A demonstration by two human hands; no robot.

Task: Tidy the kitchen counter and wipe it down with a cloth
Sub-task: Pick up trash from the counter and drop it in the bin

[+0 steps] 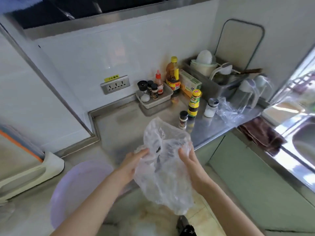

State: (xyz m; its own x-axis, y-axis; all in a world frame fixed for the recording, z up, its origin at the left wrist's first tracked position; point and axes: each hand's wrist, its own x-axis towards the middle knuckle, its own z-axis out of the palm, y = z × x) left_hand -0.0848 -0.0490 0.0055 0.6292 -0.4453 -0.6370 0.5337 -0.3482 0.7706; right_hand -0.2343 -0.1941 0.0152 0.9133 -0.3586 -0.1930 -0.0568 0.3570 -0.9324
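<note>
Left hand point(134, 163) and right hand point(189, 160) both grip the crumpled, translucent thin plastic bag point(163, 167), each with the fingers closed on the film at mid-height, one on either side. The bag is held in the air in front of the near edge of the stainless-steel counter point(119, 120), hanging partly over the floor. Small dark shapes show through the film; what they are cannot be told.

Handling judgement: the bag is very light, limp and without stiffness. It will collapse and billow, and it will not hold a shape when released. The film is probably slick and may tear if pulled hard between the two hands. Grip a gathered bunch of film rather than a single layer; gathering the upper edge closed should keep any contents from dropping out.

Remaining items on the counter:
- a second clear plastic bag point(228, 109), lying flat near the right end; same handling applies.
- a small black-capped spice jar point(183, 120), a tall yellow-capped sauce jar point(194, 103) and a clear shaker of white powder point(210, 108), standing loose near one another; rigid, possibly glass, best gripped around the body.
- a white slotted plastic basket point(158, 101) of condiment bottles by the wall.

A dark brown cloth point(262, 135) hangs over the counter edge just beside the steel sink point(303, 143); soft and pliable, it can be taken in a bunch.
</note>
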